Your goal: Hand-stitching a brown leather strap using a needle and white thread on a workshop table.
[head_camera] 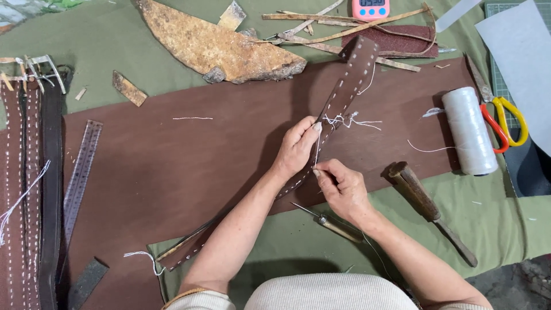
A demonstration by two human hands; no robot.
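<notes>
A long brown leather strap (344, 92) with white stitching along its edges runs diagonally over a large brown leather sheet (172, 166). My left hand (295, 146) grips the strap at its middle, thumb near a tangle of loose white thread (353, 120). My right hand (341, 186) sits just below it, fingertips pinching the white thread close to the strap's edge. Any needle is too small to make out. The strap's lower end (178, 255) trails a loose thread.
An awl (327, 221) lies by my right wrist, a wooden-handled tool (427, 209) to the right. A white thread spool (469, 131) and red-yellow scissors (502, 117) lie far right. Stitched belts (26, 189) and a ruler (80, 172) sit left. A rusty flat piece (221, 46) and scraps lie at the back.
</notes>
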